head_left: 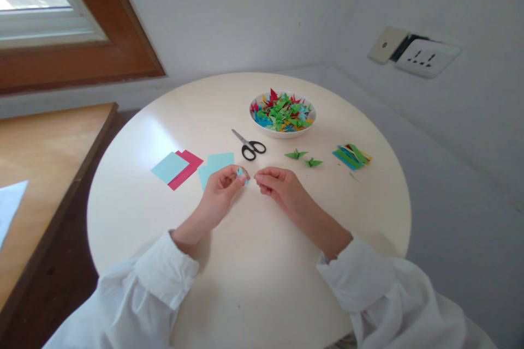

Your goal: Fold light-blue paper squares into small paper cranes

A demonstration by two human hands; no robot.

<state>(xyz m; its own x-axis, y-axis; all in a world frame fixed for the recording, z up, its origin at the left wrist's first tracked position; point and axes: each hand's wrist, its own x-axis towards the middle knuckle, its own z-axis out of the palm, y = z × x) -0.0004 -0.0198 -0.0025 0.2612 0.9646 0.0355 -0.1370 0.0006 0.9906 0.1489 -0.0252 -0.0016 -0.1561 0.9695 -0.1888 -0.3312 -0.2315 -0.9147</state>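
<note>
Between the thumb and fingers of my left hand [222, 186] is a small light-blue folded paper piece [241, 175], partly hidden by the fingertips. My right hand [280, 185] is closed in a pinch just to the right of it, a small gap apart; whether anything sits in that pinch is too small to make out. Behind my left hand lie light-blue paper squares [221, 160]. Black-handled scissors [249, 147] rest beyond both hands, blades pointing away to the left. Two green paper cranes [313, 163] stand on the table past my right hand.
A white bowl [282, 132] full of colourful paper cranes stands at the back of the round white table [254, 283]. Paper strips [352, 156] are piled at the right. Red paper squares [188, 168] and a light-blue square [170, 166] lie left. A wooden table [49, 147] adjoins.
</note>
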